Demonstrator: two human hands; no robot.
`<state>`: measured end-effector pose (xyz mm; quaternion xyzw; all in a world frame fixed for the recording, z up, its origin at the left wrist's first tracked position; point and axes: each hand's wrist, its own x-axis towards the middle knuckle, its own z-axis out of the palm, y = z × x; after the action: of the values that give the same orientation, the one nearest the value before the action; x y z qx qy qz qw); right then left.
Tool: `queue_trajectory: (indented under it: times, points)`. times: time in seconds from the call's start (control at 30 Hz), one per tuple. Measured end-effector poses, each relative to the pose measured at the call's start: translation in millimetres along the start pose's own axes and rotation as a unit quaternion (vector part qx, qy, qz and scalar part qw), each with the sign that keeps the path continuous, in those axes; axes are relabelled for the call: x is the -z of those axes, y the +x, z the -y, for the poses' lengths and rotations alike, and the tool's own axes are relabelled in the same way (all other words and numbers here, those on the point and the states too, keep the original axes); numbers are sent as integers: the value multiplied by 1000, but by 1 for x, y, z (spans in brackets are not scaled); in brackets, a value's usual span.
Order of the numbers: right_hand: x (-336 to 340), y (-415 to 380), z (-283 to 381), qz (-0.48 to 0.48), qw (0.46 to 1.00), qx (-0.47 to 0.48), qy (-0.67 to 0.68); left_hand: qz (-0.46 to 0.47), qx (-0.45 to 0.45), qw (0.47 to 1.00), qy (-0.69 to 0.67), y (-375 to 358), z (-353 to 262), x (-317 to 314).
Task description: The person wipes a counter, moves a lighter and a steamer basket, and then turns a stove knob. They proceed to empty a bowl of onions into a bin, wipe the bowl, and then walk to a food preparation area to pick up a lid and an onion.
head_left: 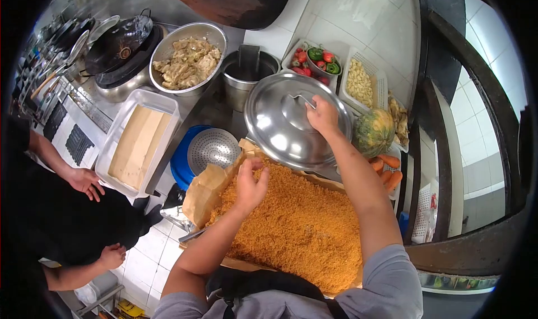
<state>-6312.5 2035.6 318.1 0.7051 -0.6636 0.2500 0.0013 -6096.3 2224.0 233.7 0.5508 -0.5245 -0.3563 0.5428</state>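
Observation:
My right hand [322,116] grips the handle of a large round metal lid [274,125], which is above the far edge of the crumb tray. What lies under the lid is hidden. My left hand [250,185] is raised over the orange breadcrumbs [297,223], its fingers loosely bent and apart, with nothing in it. Brown paper [202,198] lines the tray and stands up at its left corner. A perforated metal colander [213,151] sits in a blue basin [182,162] beyond my left hand.
At the left a co-worker's hand [84,181] is beside a white plastic tub [174,109]. A steel bowl of battered meat [188,64] and a deep metal pot [235,92] stand behind. Peppers [315,54], garlic cloves [358,83], a pumpkin [374,131] and carrots [394,180] line the right.

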Motion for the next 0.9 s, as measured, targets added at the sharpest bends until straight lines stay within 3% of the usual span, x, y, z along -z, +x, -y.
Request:
queue_trajectory:
  times: [0.23,0.33,0.47,0.63,0.7,0.83,0.9]
  points:
    - [-7,24,-1,42,998,-2,45,1,33,999,-1,-6,4,5]
    - [-12,31,-14,33,998,12,-49,-3,32,999,1,-5,5,12]
    - [-21,34,-37,-5,1000,7,-30,-4,41,999,-1,-5,13,17]
    - [-16,33,-29,36,995,-10,-96,14,40,999,-22,-10,13,11]
    - [-10,30,-29,68,996,-16,-56,22,36,999,-22,-13,10,9]
    - [20,38,-55,-10,997,77,-1,79,31,994,-65,-35,-6,24]
    - [54,47,-80,-45,995,87,-21,118,87,987,-66,-61,-30,44]
